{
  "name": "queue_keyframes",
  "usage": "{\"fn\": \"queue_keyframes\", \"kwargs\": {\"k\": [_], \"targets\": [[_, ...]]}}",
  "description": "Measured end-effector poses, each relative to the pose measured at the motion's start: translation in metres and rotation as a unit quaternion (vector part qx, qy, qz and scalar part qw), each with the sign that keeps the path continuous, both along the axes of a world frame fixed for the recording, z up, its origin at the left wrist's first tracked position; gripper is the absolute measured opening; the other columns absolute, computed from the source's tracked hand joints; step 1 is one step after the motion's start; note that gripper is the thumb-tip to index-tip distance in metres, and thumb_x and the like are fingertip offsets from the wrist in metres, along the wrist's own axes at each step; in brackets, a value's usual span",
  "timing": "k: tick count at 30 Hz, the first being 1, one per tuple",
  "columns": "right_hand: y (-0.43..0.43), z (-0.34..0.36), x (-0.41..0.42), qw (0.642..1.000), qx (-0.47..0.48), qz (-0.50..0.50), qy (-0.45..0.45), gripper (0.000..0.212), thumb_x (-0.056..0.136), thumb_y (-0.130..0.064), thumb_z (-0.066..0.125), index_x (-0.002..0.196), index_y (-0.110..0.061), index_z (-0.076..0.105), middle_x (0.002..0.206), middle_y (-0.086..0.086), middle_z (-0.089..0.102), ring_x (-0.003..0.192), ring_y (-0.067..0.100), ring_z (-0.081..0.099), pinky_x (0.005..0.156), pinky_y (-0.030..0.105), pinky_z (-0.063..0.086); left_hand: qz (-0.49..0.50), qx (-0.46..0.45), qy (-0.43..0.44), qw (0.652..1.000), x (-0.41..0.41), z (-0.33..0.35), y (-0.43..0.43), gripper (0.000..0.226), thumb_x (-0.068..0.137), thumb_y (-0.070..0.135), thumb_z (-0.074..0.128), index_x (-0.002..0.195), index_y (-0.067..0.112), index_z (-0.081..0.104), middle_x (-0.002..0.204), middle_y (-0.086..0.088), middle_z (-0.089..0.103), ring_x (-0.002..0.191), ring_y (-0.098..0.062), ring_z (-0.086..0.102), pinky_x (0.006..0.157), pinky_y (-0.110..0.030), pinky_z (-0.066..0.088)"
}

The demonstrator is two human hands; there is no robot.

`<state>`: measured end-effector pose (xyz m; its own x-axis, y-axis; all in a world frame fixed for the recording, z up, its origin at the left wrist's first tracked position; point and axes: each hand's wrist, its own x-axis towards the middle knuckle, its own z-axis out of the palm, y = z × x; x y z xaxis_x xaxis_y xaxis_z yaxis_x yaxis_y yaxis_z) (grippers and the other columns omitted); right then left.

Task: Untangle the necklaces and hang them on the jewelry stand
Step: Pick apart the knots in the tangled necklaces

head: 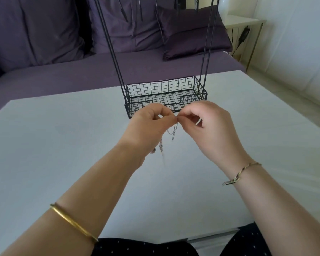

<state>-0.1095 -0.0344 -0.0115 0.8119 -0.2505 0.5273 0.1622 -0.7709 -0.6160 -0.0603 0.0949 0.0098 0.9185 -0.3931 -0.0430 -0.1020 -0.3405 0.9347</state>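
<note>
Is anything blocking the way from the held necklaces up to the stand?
Nothing visible does. The left hand and right hand pinch the necklaces just before the jewelry stand, whose top runs out of frame.

Above the white counter [63, 145], the left hand [148, 124] and right hand [207, 124] meet fingertip to fingertip, both pinching a thin silver necklace [174, 130] whose chain dangles between them. Just behind stands the black wire jewelry stand [164, 95], basket at its base.

The jewelry stand [165, 97] was matt black wire; the necklaces [174, 130] silvery metal chain; the table [63, 145] smooth, matt white.
</note>
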Motion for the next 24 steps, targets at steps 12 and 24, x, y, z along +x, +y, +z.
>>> {"fn": "queue_keyframes", "kwargs": {"k": [12,24], "targets": [[0.0070,0.0002,-0.0031,0.995,0.101,0.004,0.005,0.007,0.076,-0.004,0.066,0.073,-0.010,0.066,0.059,-0.014,0.056,0.057,-0.001,0.051,0.054,0.009,0.038,-0.015,-0.004,-0.014,1.000,-0.0020,-0.0001,-0.0007,0.016,0.088,0.016,0.061,0.072,0.016,0.058,0.056,0.007,0.040,0.049,-0.013,0.037,0.050,-0.027,0.036],[0.0074,0.0002,-0.0003,0.994,0.104,-0.010,-0.028,0.012,0.077,0.001,0.063,0.076,-0.009,0.069,0.063,-0.010,0.062,0.065,0.006,0.056,0.056,0.013,0.043,-0.030,-0.030,-0.004,0.999,-0.0038,-0.0036,-0.0027,0.012,0.089,0.014,0.060,0.084,0.004,0.061,0.061,0.003,0.041,0.053,-0.014,0.035,0.052,-0.027,0.037]]}}
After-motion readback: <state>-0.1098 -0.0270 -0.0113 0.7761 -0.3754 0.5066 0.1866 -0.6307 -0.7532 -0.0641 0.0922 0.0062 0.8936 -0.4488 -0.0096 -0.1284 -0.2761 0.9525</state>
